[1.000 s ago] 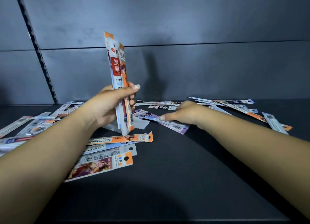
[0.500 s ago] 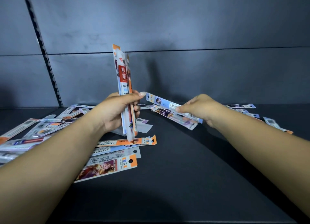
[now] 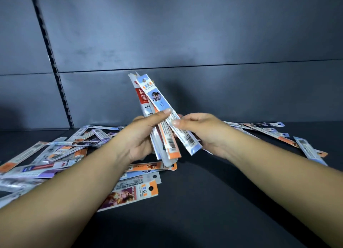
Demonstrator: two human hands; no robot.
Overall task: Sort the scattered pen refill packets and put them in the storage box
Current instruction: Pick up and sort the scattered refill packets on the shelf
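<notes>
The left hand (image 3: pixel 141 136) grips the upright bundle of refill packets (image 3: pixel 148 106) above the shelf's middle, while the right hand (image 3: pixel 200 132), nearer, pinches the blue packet (image 3: pixel 167 114) seemingly flat against it, long axes slightly fanned.

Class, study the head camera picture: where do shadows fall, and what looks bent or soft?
Head view: the raised bundle of packets and the left hand throw a dark shadow on the wall behind; the slotted rail bows, a wide-angle effect; the forearms at the bottom edge look soft; packets lying on the shelf show pale glare.
</notes>
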